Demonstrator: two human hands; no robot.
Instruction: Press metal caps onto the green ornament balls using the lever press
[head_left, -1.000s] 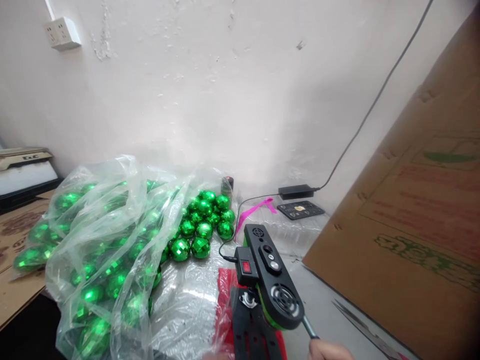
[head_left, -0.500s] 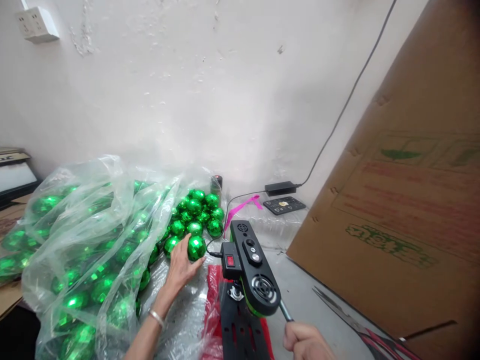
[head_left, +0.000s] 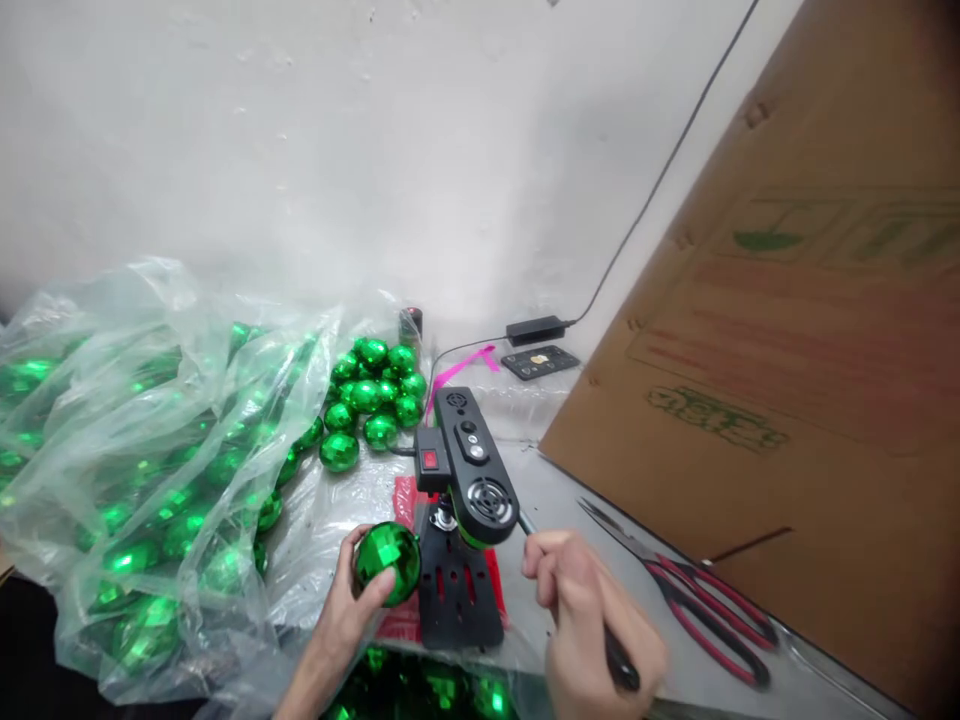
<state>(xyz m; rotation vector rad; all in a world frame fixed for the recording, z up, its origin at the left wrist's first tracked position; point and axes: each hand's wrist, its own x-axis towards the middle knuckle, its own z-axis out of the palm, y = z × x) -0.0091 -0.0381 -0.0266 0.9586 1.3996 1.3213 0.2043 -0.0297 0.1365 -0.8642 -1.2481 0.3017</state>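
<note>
My left hand (head_left: 341, 615) grips a shiny green faceted ball ornament (head_left: 388, 565), held beside the black base plate of a small machine. The black machine (head_left: 476, 460) has round grilles, buttons and a red switch. My right hand (head_left: 592, 620) is closed around a metal rod with a black handle (head_left: 621, 662). The rod reaches the machine's right side; whether it is joined there is hidden. More green balls (head_left: 367, 395) sit loose behind my left hand. Others show through a clear plastic bag (head_left: 180, 440) at the left, and some lie below the front edge.
Red-and-black scissors (head_left: 690, 590) lie at the right, beside a large leaning cardboard box (head_left: 750, 330). A black power adapter (head_left: 536, 330), a dark flat plate (head_left: 540, 362) and a pink ribbon (head_left: 461, 370) are near the wall. Red plastic (head_left: 405, 500) lies under the machine.
My left hand has taken a green ball from the pile and brought it nearer, next to the machine's base. My right hand stays on the rod. The view has tilted downward.
</note>
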